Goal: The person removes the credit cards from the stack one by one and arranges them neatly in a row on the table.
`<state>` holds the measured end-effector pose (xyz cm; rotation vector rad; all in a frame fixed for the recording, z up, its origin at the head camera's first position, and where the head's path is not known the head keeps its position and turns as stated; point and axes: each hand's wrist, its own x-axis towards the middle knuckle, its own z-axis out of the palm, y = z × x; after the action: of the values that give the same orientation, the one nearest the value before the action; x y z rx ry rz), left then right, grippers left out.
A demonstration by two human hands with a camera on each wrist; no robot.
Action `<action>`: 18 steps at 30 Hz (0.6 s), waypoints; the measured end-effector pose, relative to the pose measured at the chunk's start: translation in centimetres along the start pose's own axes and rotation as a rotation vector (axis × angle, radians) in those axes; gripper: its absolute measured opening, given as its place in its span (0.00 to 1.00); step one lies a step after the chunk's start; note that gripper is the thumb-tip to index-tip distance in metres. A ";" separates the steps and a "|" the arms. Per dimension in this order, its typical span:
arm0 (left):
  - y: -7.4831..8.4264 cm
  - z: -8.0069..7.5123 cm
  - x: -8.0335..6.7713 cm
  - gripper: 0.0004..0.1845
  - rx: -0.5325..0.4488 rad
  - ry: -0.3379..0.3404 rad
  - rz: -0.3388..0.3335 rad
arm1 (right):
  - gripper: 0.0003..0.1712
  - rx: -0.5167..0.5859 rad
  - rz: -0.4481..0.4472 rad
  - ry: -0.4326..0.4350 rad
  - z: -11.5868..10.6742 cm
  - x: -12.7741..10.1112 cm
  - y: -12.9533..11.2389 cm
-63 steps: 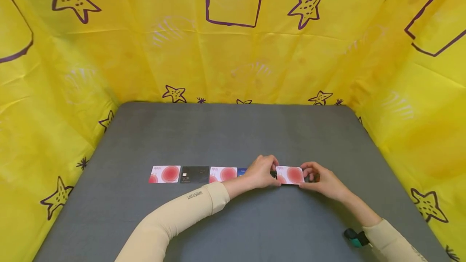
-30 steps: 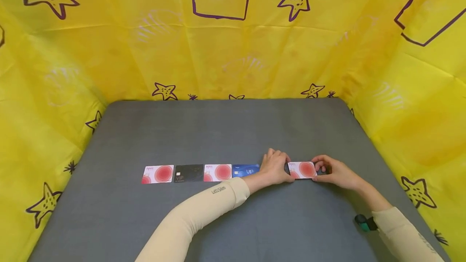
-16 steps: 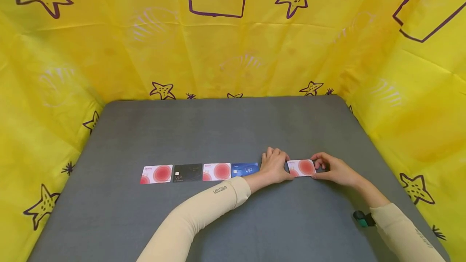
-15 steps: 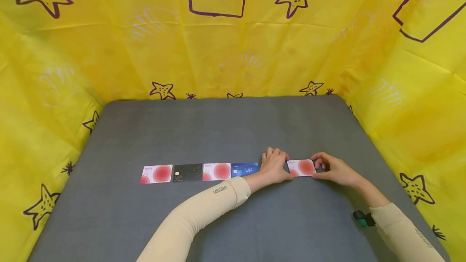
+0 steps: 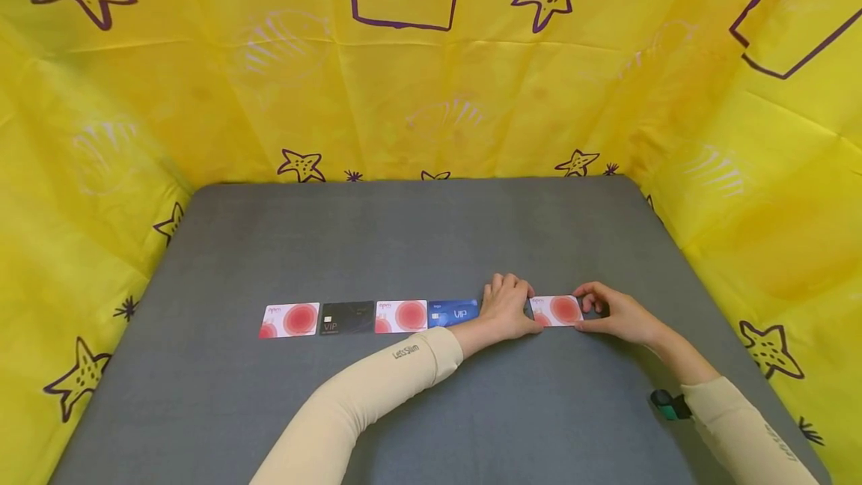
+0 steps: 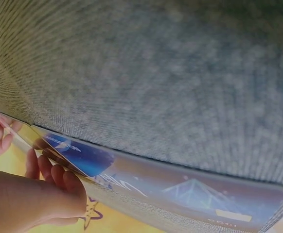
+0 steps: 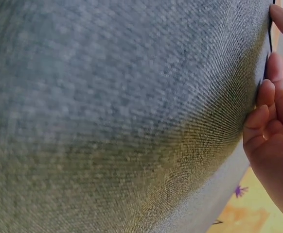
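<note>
Both hands pinch a small stack topped by a red-circle card (image 5: 556, 310) flat on the grey mat (image 5: 431, 245). Left hand (image 5: 508, 309) fingers curl on its left edge, right hand (image 5: 616, 313) fingertips on its right edge, probably squaring it. Just left of the left fingers lies the blue VIP card (image 5: 454, 313), ending a laid-out row.

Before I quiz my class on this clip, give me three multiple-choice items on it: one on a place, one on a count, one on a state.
1. Where is the blue card?
A. just left of the left hand
B. at the row's far left
C. on the mat's far edge

2. How many cards lie clear of the hands?
A. two
B. four
C. six

3. How is the red card held?
A. lifted by one hand
B. untouched
C. between both hands

1 A: it adjoins the left hand.
2 B: red, black, red, blue.
3 C: the right hand holds its other end, low over the mat.
</note>
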<state>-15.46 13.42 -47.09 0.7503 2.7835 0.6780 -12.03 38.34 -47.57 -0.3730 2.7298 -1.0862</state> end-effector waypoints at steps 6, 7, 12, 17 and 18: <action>-0.4 -0.1 0.0 0.28 0.002 -0.007 0.001 | 0.28 0.000 -0.038 0.003 0.0 0.4 -0.3; -0.5 -0.2 0.0 0.28 0.005 -0.012 0.003 | 0.28 -0.005 -0.050 0.007 0.0 0.5 -0.4; -1.0 -1.3 -0.4 0.29 -0.011 -0.045 0.047 | 0.26 -0.071 -0.085 0.066 0.6 0.8 -1.7; -2.3 -2.7 -0.8 0.30 -0.035 -0.054 0.149 | 0.19 -0.143 -0.169 0.146 1.4 2.3 -3.4; -2.7 -3.0 -0.9 0.30 -0.040 -0.055 0.167 | 0.19 -0.152 -0.181 0.162 1.7 2.6 -3.8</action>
<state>-16.68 9.72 -45.69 0.9854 2.6710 0.7277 -13.49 33.79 -46.30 -0.5900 2.9811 -0.9923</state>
